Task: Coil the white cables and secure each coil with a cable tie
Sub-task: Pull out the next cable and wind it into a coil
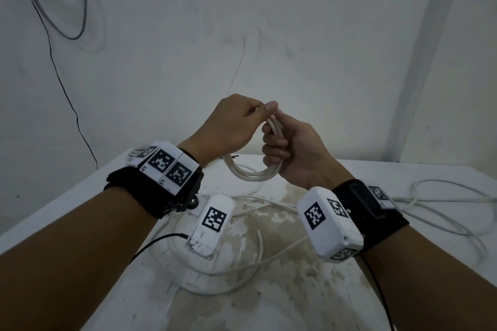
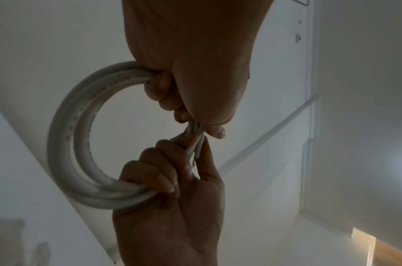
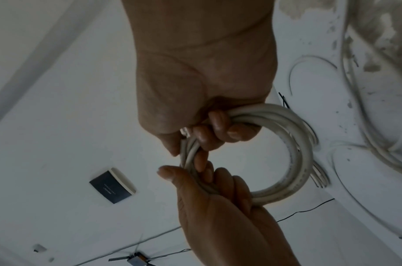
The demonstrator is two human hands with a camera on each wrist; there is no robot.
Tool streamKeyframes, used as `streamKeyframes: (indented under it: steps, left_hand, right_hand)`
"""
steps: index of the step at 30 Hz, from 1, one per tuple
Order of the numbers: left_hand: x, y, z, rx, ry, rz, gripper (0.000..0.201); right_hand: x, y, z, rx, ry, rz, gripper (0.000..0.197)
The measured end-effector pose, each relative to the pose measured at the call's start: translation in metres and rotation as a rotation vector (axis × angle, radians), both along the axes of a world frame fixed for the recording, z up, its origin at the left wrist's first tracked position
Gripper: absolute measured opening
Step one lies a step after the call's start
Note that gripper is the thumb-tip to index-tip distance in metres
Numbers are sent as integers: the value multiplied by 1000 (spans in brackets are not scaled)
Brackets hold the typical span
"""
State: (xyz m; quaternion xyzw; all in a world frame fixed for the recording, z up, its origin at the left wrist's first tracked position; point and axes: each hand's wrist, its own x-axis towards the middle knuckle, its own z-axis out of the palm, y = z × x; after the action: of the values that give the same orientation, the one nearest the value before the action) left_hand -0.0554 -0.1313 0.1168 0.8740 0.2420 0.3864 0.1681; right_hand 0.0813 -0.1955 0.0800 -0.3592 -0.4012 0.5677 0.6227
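Both hands hold one white coil (image 1: 252, 172) above the table (image 1: 309, 290): the left hand (image 1: 228, 126) pinches the gathered turns at the top, and the right hand (image 1: 290, 153) has its fingers curled round the bundle just below, a cut cable end (image 2: 198, 149) poking out between them. More loose cables (image 1: 443, 212) lie spread on the table, well apart from the coil; no tie shows on the coil. Likely risk: if either grip eases to reach for a tie, the stiff turns may spring apart and the loose end slip free.
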Motion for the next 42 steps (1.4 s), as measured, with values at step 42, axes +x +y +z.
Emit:
streamKeyframes:
  steps: [42]
  left_hand:
    - [47, -28, -53, -231, -174, 72, 26]
  right_hand:
    - [34, -32, -34, -1, -316, -384, 27]
